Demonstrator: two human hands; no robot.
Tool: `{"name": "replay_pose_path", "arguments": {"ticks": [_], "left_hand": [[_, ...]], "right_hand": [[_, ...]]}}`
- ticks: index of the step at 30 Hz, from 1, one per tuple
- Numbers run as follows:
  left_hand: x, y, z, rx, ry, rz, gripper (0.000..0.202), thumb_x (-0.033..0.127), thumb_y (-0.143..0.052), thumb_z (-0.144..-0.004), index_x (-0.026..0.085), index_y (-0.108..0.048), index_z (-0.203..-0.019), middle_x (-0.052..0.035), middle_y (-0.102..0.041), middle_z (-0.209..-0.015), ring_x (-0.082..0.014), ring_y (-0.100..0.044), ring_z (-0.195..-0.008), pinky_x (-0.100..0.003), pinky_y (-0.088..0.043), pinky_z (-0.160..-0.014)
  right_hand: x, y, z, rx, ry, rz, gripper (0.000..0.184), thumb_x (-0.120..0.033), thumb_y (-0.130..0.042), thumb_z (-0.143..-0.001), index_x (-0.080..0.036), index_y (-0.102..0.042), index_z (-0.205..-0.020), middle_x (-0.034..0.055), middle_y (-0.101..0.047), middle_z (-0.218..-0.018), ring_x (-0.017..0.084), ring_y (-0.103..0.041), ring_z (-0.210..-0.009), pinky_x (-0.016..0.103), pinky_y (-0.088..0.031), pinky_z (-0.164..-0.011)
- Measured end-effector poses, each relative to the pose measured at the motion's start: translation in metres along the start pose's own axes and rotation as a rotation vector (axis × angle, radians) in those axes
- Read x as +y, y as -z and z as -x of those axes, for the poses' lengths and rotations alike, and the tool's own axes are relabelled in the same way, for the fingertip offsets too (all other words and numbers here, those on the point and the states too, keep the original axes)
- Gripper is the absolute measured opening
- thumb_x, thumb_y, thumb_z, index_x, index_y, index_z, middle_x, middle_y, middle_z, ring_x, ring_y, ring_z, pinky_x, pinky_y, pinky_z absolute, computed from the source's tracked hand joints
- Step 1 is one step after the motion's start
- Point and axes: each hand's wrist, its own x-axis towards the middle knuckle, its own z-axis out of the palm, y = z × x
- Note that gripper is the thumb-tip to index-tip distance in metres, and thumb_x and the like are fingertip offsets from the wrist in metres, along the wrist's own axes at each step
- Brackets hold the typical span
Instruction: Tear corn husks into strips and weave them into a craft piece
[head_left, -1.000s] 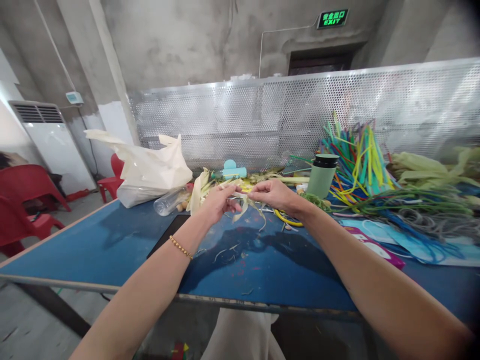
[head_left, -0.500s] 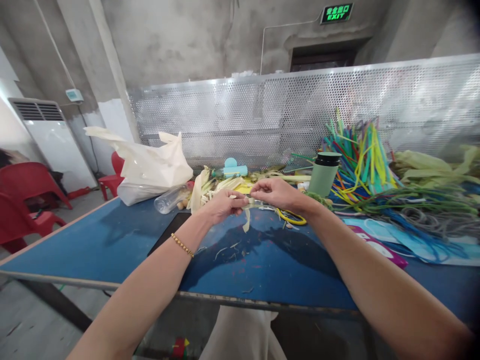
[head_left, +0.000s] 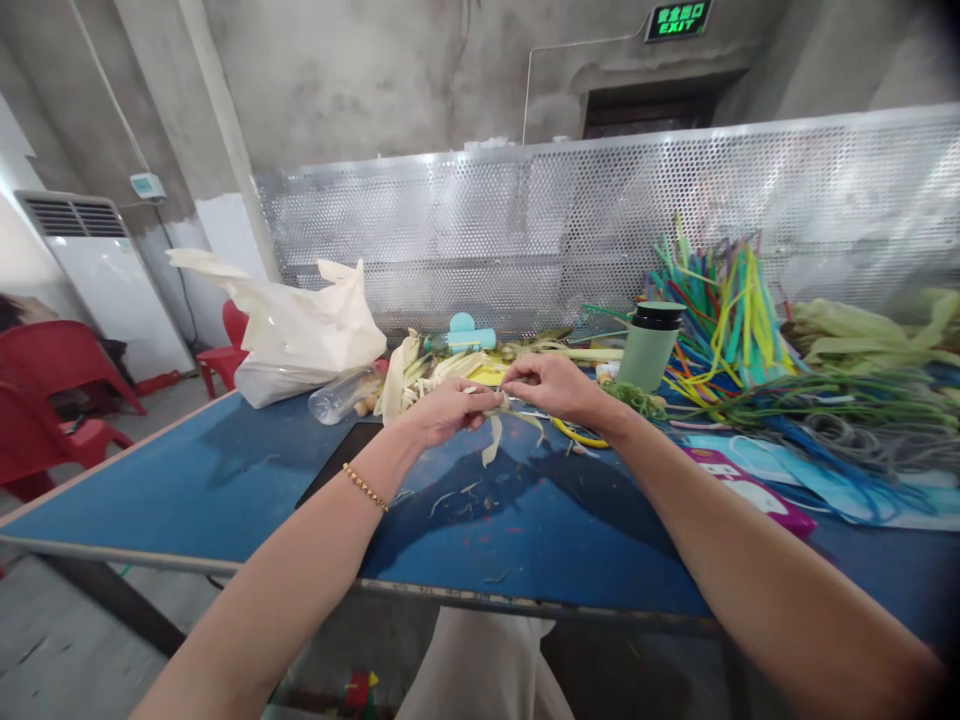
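Note:
My left hand (head_left: 455,410) and my right hand (head_left: 553,386) meet above the blue table (head_left: 247,500), fingertips almost touching. Between thumb and fingers, the left pinches a pale corn husk strip (head_left: 492,442), one end of which dangles below. My right hand is closed in a pinch on the same husk piece, and a thinner tail curls down beneath it. The exact spot where the fingers grip is partly hidden. Behind my hands lies a heap of pale dried corn husks (head_left: 403,375). Small fibre scraps (head_left: 454,493) are scattered on the table under them.
On the left stand a white plastic bag (head_left: 307,335) and a clear bottle (head_left: 337,402). To the right are a green tumbler (head_left: 649,348), colourful pipe cleaners (head_left: 739,310), a purple packet (head_left: 750,490) and tangled cords (head_left: 847,430). A perforated metal panel (head_left: 480,230) rises behind.
A thin husk tail now hangs out under my right hand, where none showed before. Both hands stay nearly in place, with fingertips slightly shifted.

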Motion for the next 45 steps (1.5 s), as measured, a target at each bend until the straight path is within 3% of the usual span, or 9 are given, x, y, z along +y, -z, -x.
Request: {"name": "replay_pose_path", "arguments": {"ticks": [4, 7, 9, 12, 14, 16, 21, 35, 45], "left_hand": [[0.000, -0.002, 0.000, 0.041, 0.006, 0.022, 0.029, 0.031, -0.083, -0.059, 0.010, -0.065, -0.068, 0.0015, -0.052, -0.063, -0.0035, -0.038, -0.051, -0.023, -0.026, -0.047], [0.001, -0.003, 0.000, 0.078, 0.016, 0.050, 0.029, 0.031, -0.083, -0.058, 0.010, -0.065, -0.067, -0.0009, -0.056, -0.066, -0.0054, -0.044, -0.056, -0.022, -0.030, -0.049], [0.002, -0.003, 0.000, 0.104, 0.020, 0.050, 0.028, 0.032, -0.081, -0.061, 0.010, -0.064, -0.067, -0.0032, -0.059, -0.069, -0.0066, -0.048, -0.058, -0.022, -0.034, -0.051], [0.003, -0.002, 0.000, 0.149, -0.001, 0.022, 0.028, 0.033, -0.079, -0.065, 0.011, -0.062, -0.066, -0.0050, -0.061, -0.070, -0.0065, -0.048, -0.056, -0.022, -0.034, -0.051], [0.003, -0.002, -0.001, 0.161, -0.045, -0.001, 0.028, 0.034, -0.078, -0.065, 0.012, -0.061, -0.065, -0.0034, -0.059, -0.067, -0.0057, -0.045, -0.053, -0.023, -0.032, -0.050], [0.003, -0.001, -0.001, 0.160, -0.084, -0.018, 0.030, 0.036, -0.077, -0.065, 0.012, -0.061, -0.063, -0.0013, -0.056, -0.064, -0.0052, -0.043, -0.052, -0.023, -0.031, -0.049], [0.007, -0.002, 0.000, 0.176, -0.104, -0.043, 0.031, 0.038, -0.078, -0.062, 0.012, -0.061, -0.063, 0.0014, -0.052, -0.061, -0.0052, -0.042, -0.051, -0.024, -0.031, -0.050], [0.005, 0.004, -0.001, 0.150, -0.086, -0.014, 0.027, 0.032, -0.078, -0.062, 0.010, -0.062, -0.068, 0.0014, -0.052, -0.061, -0.0039, -0.040, -0.048, -0.023, -0.025, -0.047], [0.013, 0.003, 0.003, 0.067, -0.023, 0.055, 0.030, 0.029, -0.081, -0.062, 0.009, -0.062, -0.073, 0.0013, -0.053, -0.063, -0.0053, -0.046, -0.052, -0.024, -0.030, -0.051]], "right_hand": [[-0.003, -0.002, 0.000, 0.045, 0.056, 0.045, 0.018, -0.027, -0.058, -0.076, -0.015, -0.071, -0.077, 0.0042, -0.063, -0.071, 0.014, -0.051, -0.063, 0.026, -0.036, -0.062], [-0.006, 0.001, 0.000, 0.239, 0.056, 0.111, 0.020, -0.029, -0.060, -0.077, -0.015, -0.070, -0.087, 0.0079, -0.063, -0.088, 0.014, -0.050, -0.068, 0.027, -0.036, -0.065], [-0.007, 0.004, 0.001, 0.322, -0.001, 0.158, 0.019, -0.032, -0.058, -0.080, -0.015, -0.068, -0.081, 0.0073, -0.061, -0.083, 0.014, -0.048, -0.066, 0.028, -0.034, -0.064], [-0.007, 0.006, 0.002, 0.103, -0.094, 0.091, 0.035, -0.040, -0.052, -0.085, -0.016, -0.060, -0.061, 0.0019, -0.051, -0.058, 0.012, -0.041, -0.056, 0.028, -0.028, -0.056], [-0.005, 0.004, 0.003, -0.117, -0.116, -0.038, 0.040, -0.045, -0.051, -0.084, -0.016, -0.058, -0.057, 0.0004, -0.049, -0.053, 0.011, -0.039, -0.052, 0.028, -0.025, -0.053], [-0.003, 0.000, 0.003, -0.204, -0.110, -0.142, 0.037, -0.045, -0.054, -0.081, -0.015, -0.060, -0.059, 0.0001, -0.052, -0.055, 0.011, -0.041, -0.052, 0.027, -0.027, -0.052], [0.002, -0.006, 0.002, -0.169, -0.123, -0.276, 0.022, -0.036, -0.062, -0.073, -0.014, -0.064, -0.069, -0.0002, -0.057, -0.060, 0.011, -0.046, -0.056, 0.025, -0.033, -0.054], [0.005, -0.006, 0.001, -0.060, -0.110, -0.177, 0.021, -0.033, -0.061, -0.074, -0.014, -0.067, -0.069, 0.0009, -0.061, -0.057, 0.011, -0.050, -0.052, 0.024, -0.035, -0.051], [-0.001, -0.006, 0.002, -0.043, -0.215, -0.303, 0.008, -0.022, -0.062, -0.071, -0.015, -0.062, -0.068, 0.0006, -0.062, -0.054, 0.012, -0.057, -0.050, 0.022, -0.042, -0.050]]}}
